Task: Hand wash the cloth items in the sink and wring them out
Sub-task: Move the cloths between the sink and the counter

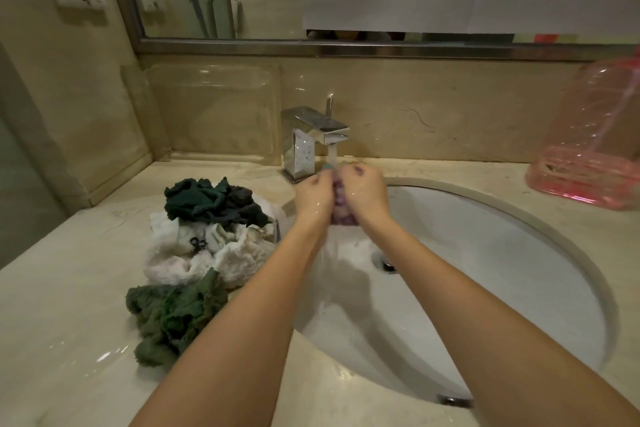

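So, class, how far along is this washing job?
Done: nothing clearly; the pile on the counter may be washed or waiting. In hand: left hand and right hand grip a purple cloth under the running tap, over the sink. Left: wringing it, possibly the pile.

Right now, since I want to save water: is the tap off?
No, water runs from the tap onto the purple cloth gripped by the left hand and right hand.

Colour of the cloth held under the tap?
Purplish with paler patches; head view, cloth gripped between left hand and right hand.
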